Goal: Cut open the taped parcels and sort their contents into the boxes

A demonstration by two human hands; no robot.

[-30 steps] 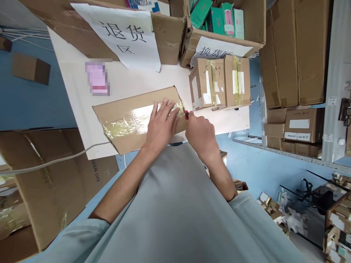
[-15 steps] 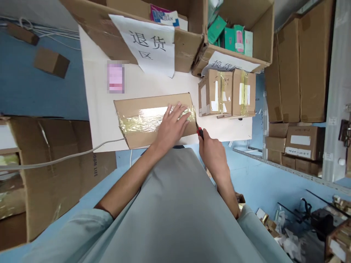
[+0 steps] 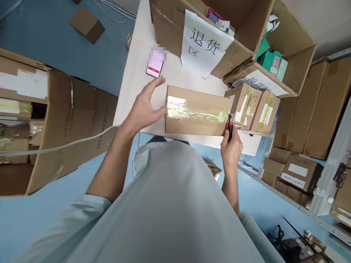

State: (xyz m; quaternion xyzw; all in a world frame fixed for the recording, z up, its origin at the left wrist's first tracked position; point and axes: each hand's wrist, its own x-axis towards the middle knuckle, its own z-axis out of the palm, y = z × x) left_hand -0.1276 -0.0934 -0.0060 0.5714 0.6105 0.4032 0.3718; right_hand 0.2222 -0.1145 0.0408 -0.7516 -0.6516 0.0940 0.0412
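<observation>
A long cardboard box (image 3: 197,126), with clear tape along its top and a white label at its left, lies on the white table (image 3: 171,67) in front of me. At the box's left end is my left hand (image 3: 145,109), its fingers spread and the thumb by the box edge. My right hand (image 3: 231,144) is closed round a red and black utility knife (image 3: 229,128), whose tip is at the box's right end. Whether the blade is in the cardboard cannot be made out. A phone (image 3: 155,67) with a lit screen rests beyond my left hand.
Two taped small boxes (image 3: 246,109) stand right of the long box. Behind are open cartons, one with a paper sign (image 3: 204,47), another holding green packs (image 3: 271,64). A white cable (image 3: 82,140) crosses at left beside a big carton (image 3: 82,109). Shelved boxes (image 3: 297,173) are at right.
My left hand has come off the top of the box to its left end, fingers now spread. The box has changed its angle, and the view has turned. The knife stays in my right hand.
</observation>
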